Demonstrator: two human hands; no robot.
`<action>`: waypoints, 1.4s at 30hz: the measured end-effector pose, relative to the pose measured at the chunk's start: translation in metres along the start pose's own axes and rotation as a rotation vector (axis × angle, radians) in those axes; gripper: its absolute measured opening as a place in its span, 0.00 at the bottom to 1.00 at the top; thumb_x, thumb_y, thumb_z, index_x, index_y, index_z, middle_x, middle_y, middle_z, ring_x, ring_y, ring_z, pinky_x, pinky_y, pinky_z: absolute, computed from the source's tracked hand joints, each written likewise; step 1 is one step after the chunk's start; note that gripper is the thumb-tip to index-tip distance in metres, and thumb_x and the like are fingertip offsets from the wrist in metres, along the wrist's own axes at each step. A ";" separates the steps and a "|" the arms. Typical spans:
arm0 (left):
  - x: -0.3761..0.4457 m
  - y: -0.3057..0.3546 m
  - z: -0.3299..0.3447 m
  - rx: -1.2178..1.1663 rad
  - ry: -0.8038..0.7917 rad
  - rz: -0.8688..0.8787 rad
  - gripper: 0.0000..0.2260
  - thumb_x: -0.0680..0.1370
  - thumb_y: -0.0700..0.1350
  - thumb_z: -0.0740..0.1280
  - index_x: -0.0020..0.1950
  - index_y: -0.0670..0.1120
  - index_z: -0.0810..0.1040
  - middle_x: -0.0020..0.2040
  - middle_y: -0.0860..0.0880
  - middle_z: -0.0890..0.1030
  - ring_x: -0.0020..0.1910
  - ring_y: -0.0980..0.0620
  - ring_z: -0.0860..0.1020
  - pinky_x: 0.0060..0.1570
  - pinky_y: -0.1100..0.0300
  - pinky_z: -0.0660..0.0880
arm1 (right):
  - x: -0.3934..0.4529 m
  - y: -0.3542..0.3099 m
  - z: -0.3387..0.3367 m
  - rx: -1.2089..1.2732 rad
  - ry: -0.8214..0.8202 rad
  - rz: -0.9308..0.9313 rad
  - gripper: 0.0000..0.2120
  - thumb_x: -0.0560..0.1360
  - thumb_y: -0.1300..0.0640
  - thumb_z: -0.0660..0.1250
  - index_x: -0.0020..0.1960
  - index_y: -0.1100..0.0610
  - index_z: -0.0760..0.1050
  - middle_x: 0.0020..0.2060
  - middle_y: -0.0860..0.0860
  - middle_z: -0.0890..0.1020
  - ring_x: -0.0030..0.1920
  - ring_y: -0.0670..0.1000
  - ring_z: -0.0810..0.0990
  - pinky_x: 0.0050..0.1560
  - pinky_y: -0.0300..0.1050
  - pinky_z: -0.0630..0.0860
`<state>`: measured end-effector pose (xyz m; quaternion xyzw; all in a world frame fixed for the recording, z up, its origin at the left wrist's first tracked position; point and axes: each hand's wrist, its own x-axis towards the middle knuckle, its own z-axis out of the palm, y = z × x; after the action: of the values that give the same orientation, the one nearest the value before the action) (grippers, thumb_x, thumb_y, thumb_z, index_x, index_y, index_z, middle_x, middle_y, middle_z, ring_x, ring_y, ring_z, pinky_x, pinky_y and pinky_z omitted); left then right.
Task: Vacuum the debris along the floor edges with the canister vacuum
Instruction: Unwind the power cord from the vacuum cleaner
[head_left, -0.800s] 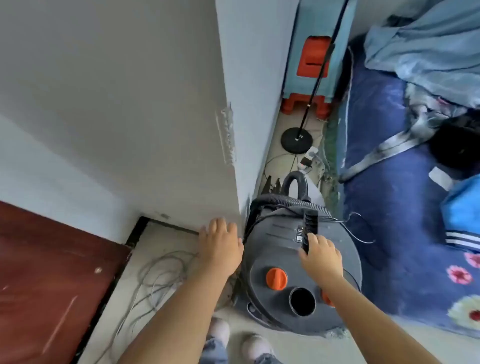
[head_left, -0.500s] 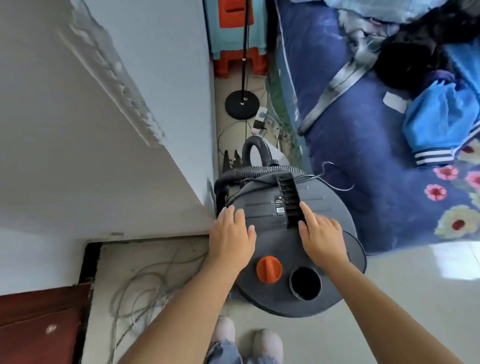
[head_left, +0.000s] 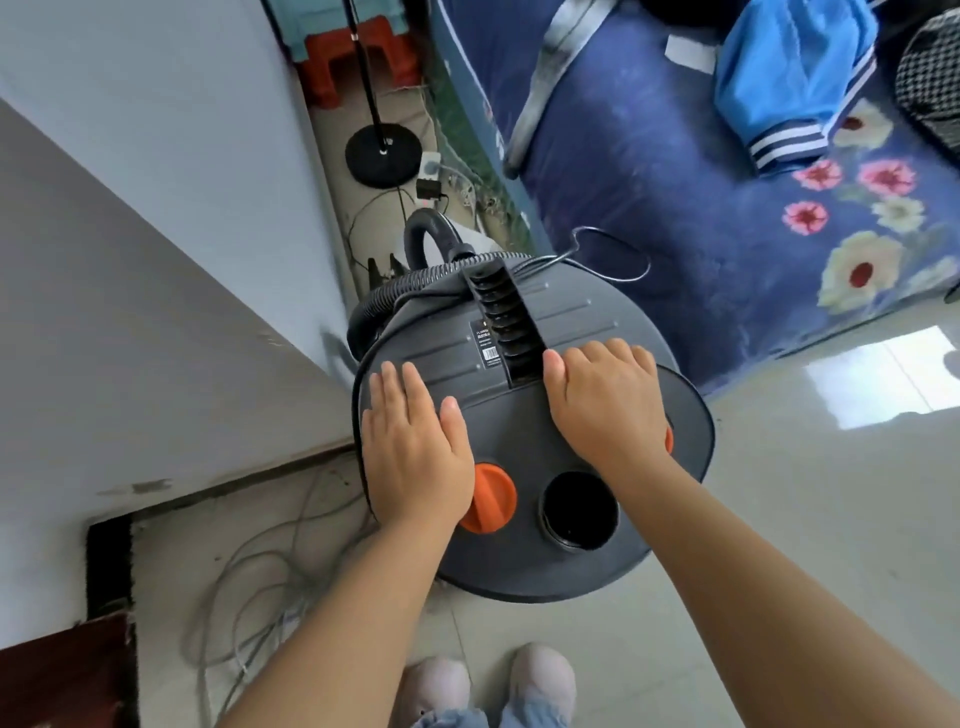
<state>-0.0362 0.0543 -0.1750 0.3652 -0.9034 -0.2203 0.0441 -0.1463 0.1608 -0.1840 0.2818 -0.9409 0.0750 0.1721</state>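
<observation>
The grey canister vacuum (head_left: 540, 415) is being kept on the tiled floor (head_left: 810, 519) at the wall corner (head_left: 291, 312), beside the blue floral bedding (head_left: 701, 234). Its lid is being pressed by both hands laid flat: the left hand (head_left: 415, 447) with straight fingers by the orange knob (head_left: 491, 499), the right hand (head_left: 608, 405) beside the black ribbed handle (head_left: 501, 322). Nothing is being gripped. A ribbed hose (head_left: 410, 288) is being carried along the far rim. Loose cables (head_left: 260, 571) are lying left.
</observation>
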 end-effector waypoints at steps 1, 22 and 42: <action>-0.009 -0.001 0.001 -0.007 -0.009 -0.005 0.38 0.72 0.57 0.37 0.73 0.35 0.59 0.74 0.37 0.59 0.74 0.40 0.57 0.71 0.50 0.54 | -0.009 0.001 -0.004 0.001 -0.006 0.000 0.23 0.76 0.52 0.53 0.25 0.58 0.71 0.23 0.52 0.75 0.29 0.57 0.74 0.39 0.48 0.63; -0.238 -0.039 0.006 -0.046 -0.081 0.185 0.33 0.75 0.55 0.46 0.70 0.31 0.63 0.70 0.34 0.65 0.71 0.37 0.62 0.68 0.52 0.53 | -0.259 0.006 -0.123 -0.002 -0.275 0.279 0.22 0.76 0.53 0.52 0.28 0.60 0.72 0.26 0.54 0.76 0.30 0.57 0.74 0.42 0.47 0.62; -0.351 -0.077 -0.001 0.100 -0.066 0.258 0.26 0.75 0.46 0.53 0.63 0.27 0.69 0.62 0.30 0.73 0.62 0.30 0.71 0.64 0.52 0.58 | -0.294 0.045 -0.150 0.118 -0.712 0.109 0.14 0.80 0.56 0.56 0.61 0.58 0.73 0.58 0.55 0.74 0.63 0.57 0.70 0.70 0.52 0.54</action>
<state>0.2687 0.2435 -0.1791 0.2405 -0.9536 -0.1794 0.0239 0.1007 0.3818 -0.1545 0.2490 -0.9496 0.0356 -0.1872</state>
